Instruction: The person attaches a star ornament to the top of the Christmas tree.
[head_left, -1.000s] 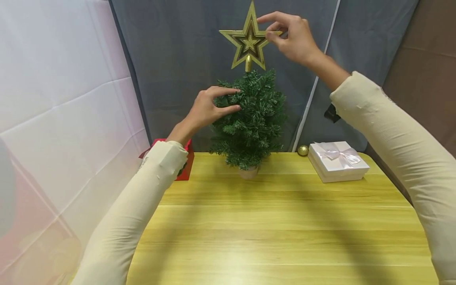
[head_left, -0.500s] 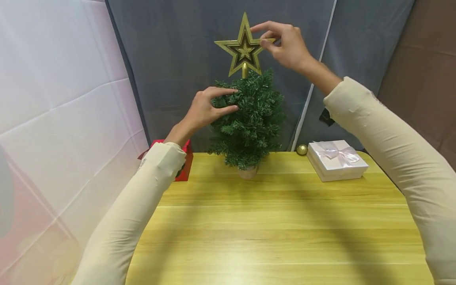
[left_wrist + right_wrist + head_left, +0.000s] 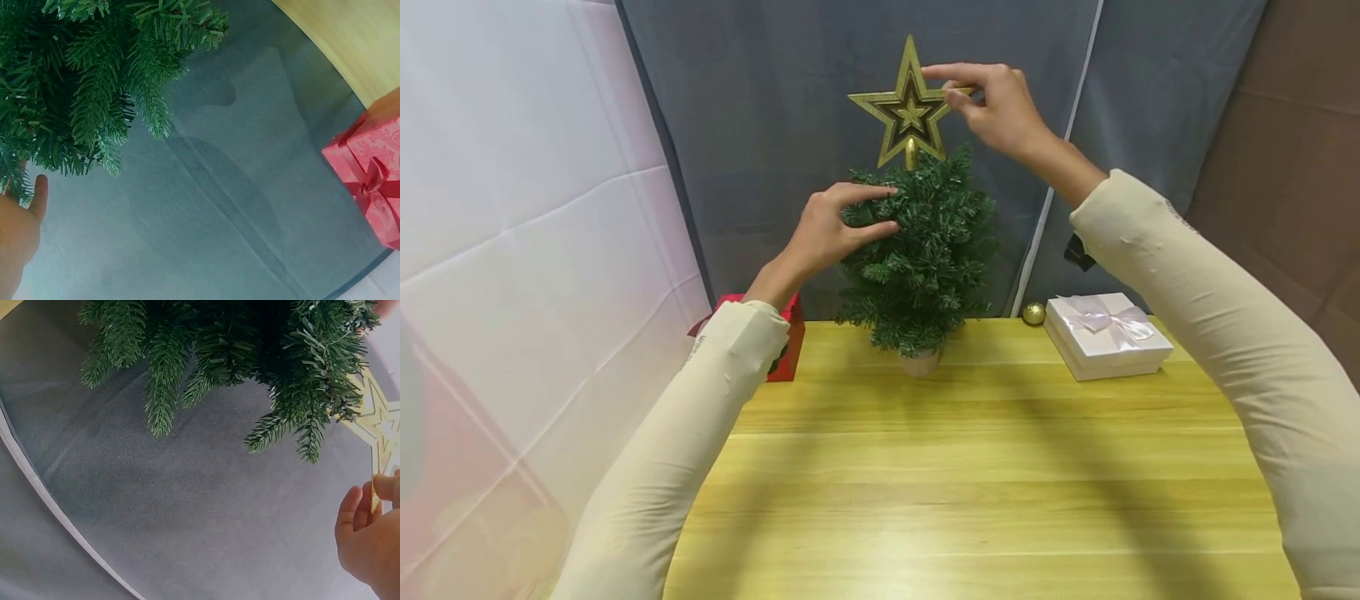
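Note:
My right hand point(image 3: 1003, 108) pinches one arm of a gold star tree topper point(image 3: 912, 112) between thumb and fingers, its index finger extended along the star's upper point. The star stands upright, and its short stem meets the top foliage of a small green Christmas tree point(image 3: 925, 258). In the right wrist view, needles partly cover the star point(image 3: 384, 428). Reaching in from the left, my left hand point(image 3: 829, 225) touches the tree's upper branches, with thumb and index finger straight and spread. Its other fingers are mostly hidden. The tree's pale pot point(image 3: 919, 363) rests on the wooden table.
A red gift box point(image 3: 790, 342) sits left of the tree, partly behind my left sleeve. To the right are a gold ball ornament point(image 3: 1033, 313) and a white gift box point(image 3: 1108, 337) with a ribbon bow. A grey curtain point(image 3: 760, 108) hangs behind the table point(image 3: 970, 483).
My right hand has lowered the star, bringing its stem down into the treetop foliage. The left hand keeps its place at the branches. The head view has shifted slightly.

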`<action>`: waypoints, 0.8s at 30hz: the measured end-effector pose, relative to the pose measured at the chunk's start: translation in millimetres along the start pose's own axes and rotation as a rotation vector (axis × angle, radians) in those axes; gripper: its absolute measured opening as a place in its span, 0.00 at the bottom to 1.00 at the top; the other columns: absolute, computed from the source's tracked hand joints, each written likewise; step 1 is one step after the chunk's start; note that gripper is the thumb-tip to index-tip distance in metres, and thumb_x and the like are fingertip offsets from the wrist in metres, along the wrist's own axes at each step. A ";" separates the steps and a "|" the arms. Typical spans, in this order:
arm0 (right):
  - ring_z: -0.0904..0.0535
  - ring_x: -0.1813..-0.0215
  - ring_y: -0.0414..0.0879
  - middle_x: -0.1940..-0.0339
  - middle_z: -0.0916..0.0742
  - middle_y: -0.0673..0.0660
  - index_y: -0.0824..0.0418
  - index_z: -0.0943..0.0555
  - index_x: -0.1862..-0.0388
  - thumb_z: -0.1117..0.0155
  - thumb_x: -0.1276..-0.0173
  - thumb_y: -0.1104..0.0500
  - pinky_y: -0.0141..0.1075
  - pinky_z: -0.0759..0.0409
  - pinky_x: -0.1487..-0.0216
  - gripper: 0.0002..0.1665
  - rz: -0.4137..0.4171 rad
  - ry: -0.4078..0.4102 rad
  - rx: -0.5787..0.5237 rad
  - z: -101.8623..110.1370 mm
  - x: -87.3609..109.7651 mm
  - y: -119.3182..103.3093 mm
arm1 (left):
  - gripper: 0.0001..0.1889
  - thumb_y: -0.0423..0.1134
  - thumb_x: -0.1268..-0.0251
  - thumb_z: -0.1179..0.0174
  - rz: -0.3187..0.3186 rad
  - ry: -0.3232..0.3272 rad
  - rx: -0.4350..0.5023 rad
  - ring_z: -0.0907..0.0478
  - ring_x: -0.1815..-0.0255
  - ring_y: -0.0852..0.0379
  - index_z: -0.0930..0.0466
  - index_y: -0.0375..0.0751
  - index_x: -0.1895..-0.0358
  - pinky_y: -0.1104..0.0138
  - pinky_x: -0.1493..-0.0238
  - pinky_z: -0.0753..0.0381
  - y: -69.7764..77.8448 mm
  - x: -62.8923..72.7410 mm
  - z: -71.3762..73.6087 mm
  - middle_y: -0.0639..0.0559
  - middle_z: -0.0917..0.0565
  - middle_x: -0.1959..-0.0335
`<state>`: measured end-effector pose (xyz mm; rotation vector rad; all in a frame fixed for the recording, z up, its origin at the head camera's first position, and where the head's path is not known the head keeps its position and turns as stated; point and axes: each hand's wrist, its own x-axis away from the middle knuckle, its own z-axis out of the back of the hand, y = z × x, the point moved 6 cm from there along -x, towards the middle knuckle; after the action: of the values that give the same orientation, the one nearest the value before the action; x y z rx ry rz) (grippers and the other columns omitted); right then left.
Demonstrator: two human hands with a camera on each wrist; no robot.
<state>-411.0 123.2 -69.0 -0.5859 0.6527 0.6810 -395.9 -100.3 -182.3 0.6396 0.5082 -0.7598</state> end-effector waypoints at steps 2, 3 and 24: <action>0.17 0.46 0.45 0.37 0.15 0.55 0.47 0.20 0.28 0.45 0.17 0.56 0.30 0.30 0.63 0.22 -0.010 -0.015 0.001 -0.8 -0.5 0.3 | 0.26 0.51 0.36 0.26 -0.002 0.002 0.004 0.26 0.30 0.53 0.16 0.56 0.34 0.54 0.28 0.30 0.6 1.0 0.3 0.55 0.16 0.36; 0.18 0.43 0.46 0.37 0.15 0.55 0.48 0.20 0.28 0.44 0.17 0.57 0.30 0.27 0.59 0.22 -0.011 -0.018 0.000 -0.5 -0.3 0.2 | 0.26 0.51 0.36 0.26 -0.003 0.002 0.006 0.25 0.30 0.53 0.16 0.56 0.34 0.54 0.28 0.30 0.6 1.4 0.1 0.55 0.16 0.36; 0.23 0.54 0.30 0.45 0.13 0.56 0.54 0.21 0.29 0.39 0.19 0.58 0.29 0.28 0.55 0.23 -0.010 0.022 0.012 33.2 18.3 11.8 | 0.27 0.51 0.35 0.26 0.010 -0.008 -0.022 0.26 0.30 0.52 0.17 0.55 0.33 0.52 0.27 0.30 -2.7 2.6 -3.7 0.54 0.17 0.35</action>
<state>-397.0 159.9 -63.4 -0.5860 0.6738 0.6614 -397.1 -100.4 -187.4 0.6183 0.5054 -0.7462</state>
